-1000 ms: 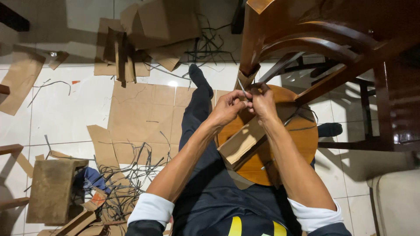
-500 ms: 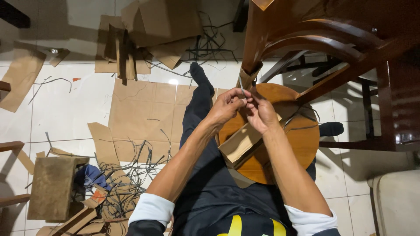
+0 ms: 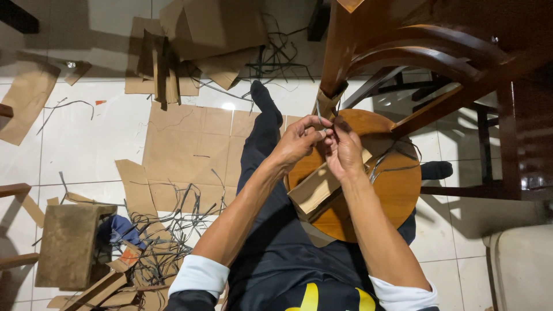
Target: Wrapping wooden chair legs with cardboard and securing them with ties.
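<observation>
Left hand [image 3: 296,141] pinched a thin grey strap [image 3: 317,112] above the round wooden seat [image 3: 397,190] | right hand [image 3: 345,148] touched the left, fingers closed on the same strap | strap ran up to the cardboard-wrapped chair leg [image 3: 329,102] | cardboard piece [image 3: 314,187] lay on the seat under both wrists | loose straps [image 3: 173,230] lay left of the seat

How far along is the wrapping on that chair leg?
Done: cardboard wrap already sits on the chair leg. In hand: left hand and right hand pinch a thin strap at it. Left: the strap looks untied; a cardboard piece waits on the round stool.
</observation>
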